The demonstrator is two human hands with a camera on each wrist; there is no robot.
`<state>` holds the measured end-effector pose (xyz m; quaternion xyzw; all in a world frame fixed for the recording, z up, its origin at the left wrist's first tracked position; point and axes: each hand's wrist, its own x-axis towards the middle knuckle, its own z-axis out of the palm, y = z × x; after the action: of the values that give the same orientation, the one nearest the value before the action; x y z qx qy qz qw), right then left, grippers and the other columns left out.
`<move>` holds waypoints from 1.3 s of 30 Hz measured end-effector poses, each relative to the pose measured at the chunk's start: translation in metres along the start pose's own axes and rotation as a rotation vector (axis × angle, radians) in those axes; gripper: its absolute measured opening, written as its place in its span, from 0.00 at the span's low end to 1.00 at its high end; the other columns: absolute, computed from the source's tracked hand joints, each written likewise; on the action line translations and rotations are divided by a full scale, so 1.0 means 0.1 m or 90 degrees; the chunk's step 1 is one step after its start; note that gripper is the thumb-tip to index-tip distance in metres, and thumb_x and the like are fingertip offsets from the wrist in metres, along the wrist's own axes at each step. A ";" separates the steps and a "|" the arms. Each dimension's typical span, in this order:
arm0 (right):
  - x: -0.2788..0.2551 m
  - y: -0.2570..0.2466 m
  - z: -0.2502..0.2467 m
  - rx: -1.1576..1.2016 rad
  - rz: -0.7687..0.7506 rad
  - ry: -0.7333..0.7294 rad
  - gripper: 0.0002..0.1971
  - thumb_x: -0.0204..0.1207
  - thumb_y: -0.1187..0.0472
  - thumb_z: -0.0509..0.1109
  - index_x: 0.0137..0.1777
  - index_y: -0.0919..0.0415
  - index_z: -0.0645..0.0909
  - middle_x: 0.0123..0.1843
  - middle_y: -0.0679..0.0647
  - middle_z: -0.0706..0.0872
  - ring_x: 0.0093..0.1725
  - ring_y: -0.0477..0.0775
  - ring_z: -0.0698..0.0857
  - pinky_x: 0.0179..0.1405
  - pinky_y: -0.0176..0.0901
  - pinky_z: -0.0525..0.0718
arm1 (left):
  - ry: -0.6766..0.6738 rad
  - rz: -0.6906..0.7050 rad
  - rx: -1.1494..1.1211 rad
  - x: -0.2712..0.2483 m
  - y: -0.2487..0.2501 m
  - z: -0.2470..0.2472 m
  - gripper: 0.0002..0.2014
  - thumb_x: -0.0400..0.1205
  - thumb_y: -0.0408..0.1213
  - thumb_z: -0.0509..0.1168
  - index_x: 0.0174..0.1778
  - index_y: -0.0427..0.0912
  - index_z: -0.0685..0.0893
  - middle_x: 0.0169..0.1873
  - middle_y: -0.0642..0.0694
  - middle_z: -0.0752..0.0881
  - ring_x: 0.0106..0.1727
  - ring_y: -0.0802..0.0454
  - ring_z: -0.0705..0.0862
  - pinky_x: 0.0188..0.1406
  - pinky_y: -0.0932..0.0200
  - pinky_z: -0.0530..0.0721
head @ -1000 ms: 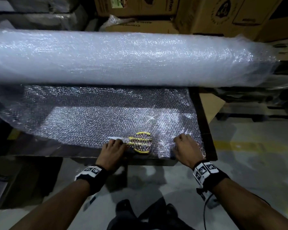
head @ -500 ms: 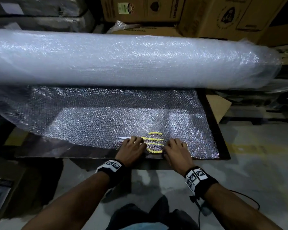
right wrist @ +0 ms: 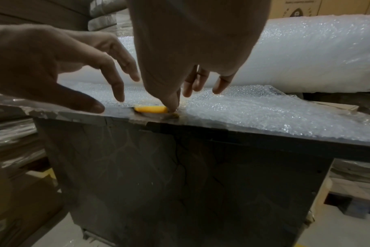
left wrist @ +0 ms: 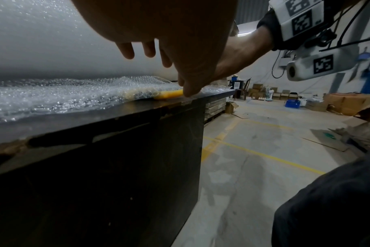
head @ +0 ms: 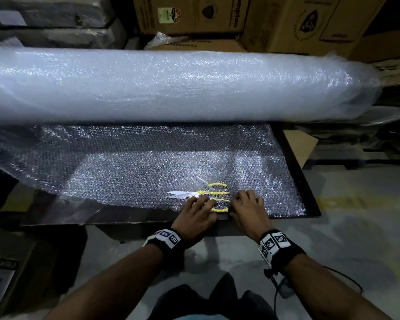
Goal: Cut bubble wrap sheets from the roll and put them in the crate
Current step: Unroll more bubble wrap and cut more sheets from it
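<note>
The clear bubble wrap sheet (head: 148, 167) is lying unrolled from the big white roll (head: 171, 86) over the dark table (head: 310, 181), covering yellow-handled scissors (head: 214, 197). The left hand (head: 198, 213) and right hand (head: 247, 209) are resting there, fingers spread loosely, gripping nothing.

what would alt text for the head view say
Two bare hands, left hand and right hand, reach yellow-handled scissors lying under the clear bubble wrap sheet on a dark table, below a big white bubble wrap roll.
</note>
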<state>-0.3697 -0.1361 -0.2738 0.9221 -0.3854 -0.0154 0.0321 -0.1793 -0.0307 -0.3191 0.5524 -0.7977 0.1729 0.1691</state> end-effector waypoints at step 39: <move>-0.02 0.64 0.04 0.196 0.126 0.032 0.13 0.83 0.52 0.61 0.62 0.54 0.82 0.65 0.56 0.77 0.65 0.62 0.74 0.60 0.61 0.77 | -0.098 0.061 -0.052 -0.01 0.32 -0.94 0.06 0.84 0.36 0.56 0.47 0.44 0.78 0.63 0.40 0.78 0.67 0.39 0.79 0.78 0.35 0.64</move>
<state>-0.4165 -0.1801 -0.2732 0.8736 -0.4714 0.0699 -0.0988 -0.2013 0.0237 -0.2397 0.5179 -0.8403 0.1053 0.1211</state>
